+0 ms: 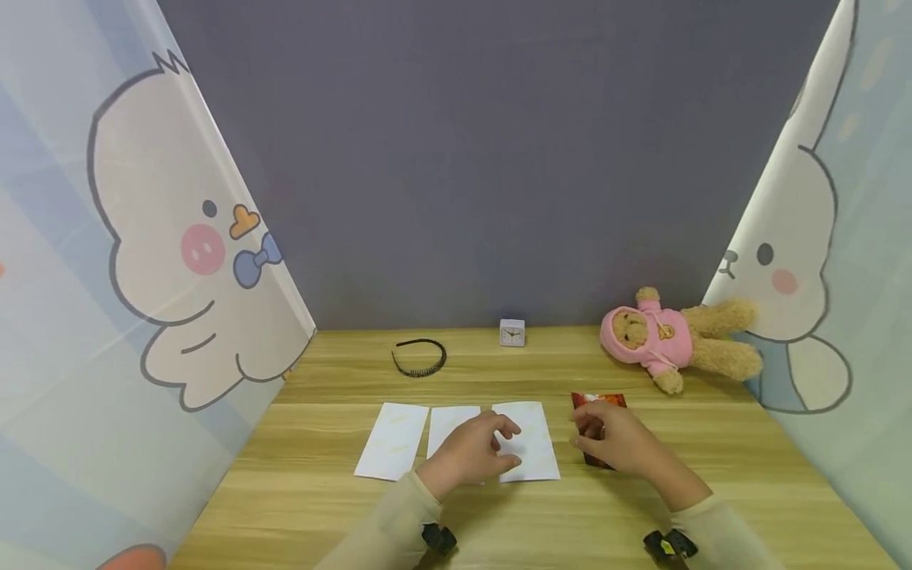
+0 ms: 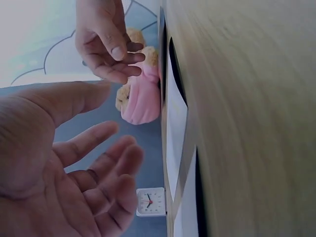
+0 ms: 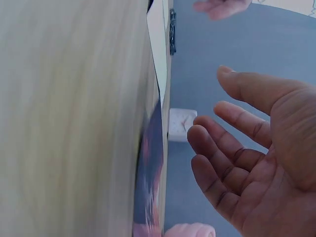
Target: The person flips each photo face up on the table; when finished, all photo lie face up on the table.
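Over the middle and right of three white paper sheets, my left hand (image 1: 470, 450) hovers with its thumb apart from loosely bent fingers and nothing between them. The left sheet (image 1: 392, 443) lies flat, the middle sheet (image 1: 450, 421) is partly hidden by that hand, and the right sheet (image 1: 533, 445) shows beside its fingertips. My right hand (image 1: 618, 440) is above a dark red printed card or packet (image 1: 606, 398) and covers much of it. In the right wrist view this flat, glossy printed piece (image 3: 152, 168) lies on the table, apart from the relaxed, empty fingers.
A black toothed headband (image 1: 427, 370) lies at the back left of the wooden table (image 1: 285, 507). A small white clock (image 1: 512, 332) stands by the grey back wall (image 1: 484, 158). At the back right lies a teddy bear in a pink hoodie (image 1: 670, 336). Printed curtains (image 1: 164, 237) border both sides.
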Demonstrator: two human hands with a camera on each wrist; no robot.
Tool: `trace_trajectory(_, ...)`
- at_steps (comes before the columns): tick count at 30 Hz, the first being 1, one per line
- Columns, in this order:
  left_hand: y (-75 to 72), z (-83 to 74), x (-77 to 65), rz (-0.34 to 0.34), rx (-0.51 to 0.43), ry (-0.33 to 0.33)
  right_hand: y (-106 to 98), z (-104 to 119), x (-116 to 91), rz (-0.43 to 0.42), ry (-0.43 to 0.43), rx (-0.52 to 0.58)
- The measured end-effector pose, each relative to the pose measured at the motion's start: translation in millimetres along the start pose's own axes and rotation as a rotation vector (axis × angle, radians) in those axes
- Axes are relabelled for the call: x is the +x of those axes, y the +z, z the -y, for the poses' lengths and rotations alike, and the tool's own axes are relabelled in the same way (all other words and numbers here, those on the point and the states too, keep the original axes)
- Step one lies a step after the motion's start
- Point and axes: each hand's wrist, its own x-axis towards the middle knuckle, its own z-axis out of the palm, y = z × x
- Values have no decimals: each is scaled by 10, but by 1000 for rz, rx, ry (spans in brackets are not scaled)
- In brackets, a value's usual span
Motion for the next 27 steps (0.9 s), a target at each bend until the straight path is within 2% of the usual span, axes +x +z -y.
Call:
trace_trajectory(4, -2, 30, -59, -8, 121, 2, 113, 69, 29, 37, -48, -23)
trace_trajectory(8, -2, 48, -70, -16, 196, 25, 193, 171, 47, 48, -80, -111)
trace_trajectory(15, 5, 15, -51, 9, 213, 34, 302, 310, 106, 81, -95, -269)
trace_trajectory(20, 45, -19, -61, 40, 225, -4, 346, 355, 96, 138, -77, -298)
trace_trajectory(27, 85, 7, -30, 38, 285, 10, 334, 366, 59, 204, -83, -269)
